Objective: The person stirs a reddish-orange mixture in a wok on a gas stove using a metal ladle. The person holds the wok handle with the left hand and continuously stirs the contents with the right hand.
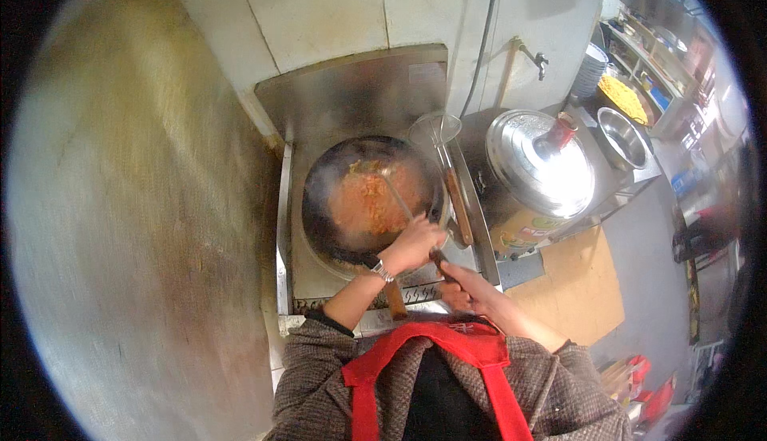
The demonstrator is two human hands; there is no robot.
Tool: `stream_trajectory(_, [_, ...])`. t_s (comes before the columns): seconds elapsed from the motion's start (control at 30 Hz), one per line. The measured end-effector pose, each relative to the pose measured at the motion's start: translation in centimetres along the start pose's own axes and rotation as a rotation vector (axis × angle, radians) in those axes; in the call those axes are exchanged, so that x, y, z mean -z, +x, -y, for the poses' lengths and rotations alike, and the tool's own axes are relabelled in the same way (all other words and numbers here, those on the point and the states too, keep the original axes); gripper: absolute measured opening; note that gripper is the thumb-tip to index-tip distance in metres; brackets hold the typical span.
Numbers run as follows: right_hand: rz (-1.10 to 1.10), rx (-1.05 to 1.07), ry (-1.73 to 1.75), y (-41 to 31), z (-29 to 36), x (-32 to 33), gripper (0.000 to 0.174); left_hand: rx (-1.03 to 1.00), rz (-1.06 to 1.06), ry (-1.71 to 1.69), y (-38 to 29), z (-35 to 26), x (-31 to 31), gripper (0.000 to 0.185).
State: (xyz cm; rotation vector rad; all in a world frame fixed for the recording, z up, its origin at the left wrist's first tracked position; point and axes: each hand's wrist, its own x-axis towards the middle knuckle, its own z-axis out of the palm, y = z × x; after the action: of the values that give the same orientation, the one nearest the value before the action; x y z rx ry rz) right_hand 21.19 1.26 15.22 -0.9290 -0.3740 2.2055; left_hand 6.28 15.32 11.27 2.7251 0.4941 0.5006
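Observation:
A dark wok sits on a stove, with steam over the reddish, saucy food inside it. A long-handled metal cooking utensil, a ladle or spatula, dips into the food; its head is partly sunk and blurred. My left hand, with a metal-band watch at the wrist, closes around the utensil's shaft over the wok's near right rim. Closer to my body, my right hand grips the dark end of the same handle. Below my left wrist a wooden handle points toward me; the wrist hides where it joins.
To the wok's right lies a wire skimmer with a wooden handle. Beyond it stands a large pot with a shiny metal lid. Farther right are a steel bowl and yellow food. A stained panel rises on the left.

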Motion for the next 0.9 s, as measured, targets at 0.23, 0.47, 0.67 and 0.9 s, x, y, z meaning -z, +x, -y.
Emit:
stream_trajectory(0.23, [0.07,0.035,0.45,8.0,1.5,2.9,0.039,0.071,-0.152,-0.252,1.8,4.2,-2.1,0.014])
stream_trajectory(0.47, [0.25,-0.211,0.539,9.2,-3.7,2.3,0.036,0.094,0.128,-0.117,-4.4,4.2,-2.4,0.019])
stream_trajectory(0.67, [0.01,-0.07,0.08,5.6,-1.9,0.1,0.031,-0.004,-0.089,-0.132,-2.3,1.9,-0.6,0.021])
stream_trajectory(0.9, [0.031,0.043,0.461,3.3,-2.7,2.3,0.032,-0.151,-0.054,-0.203,0.5,0.8,-3.3,0.019])
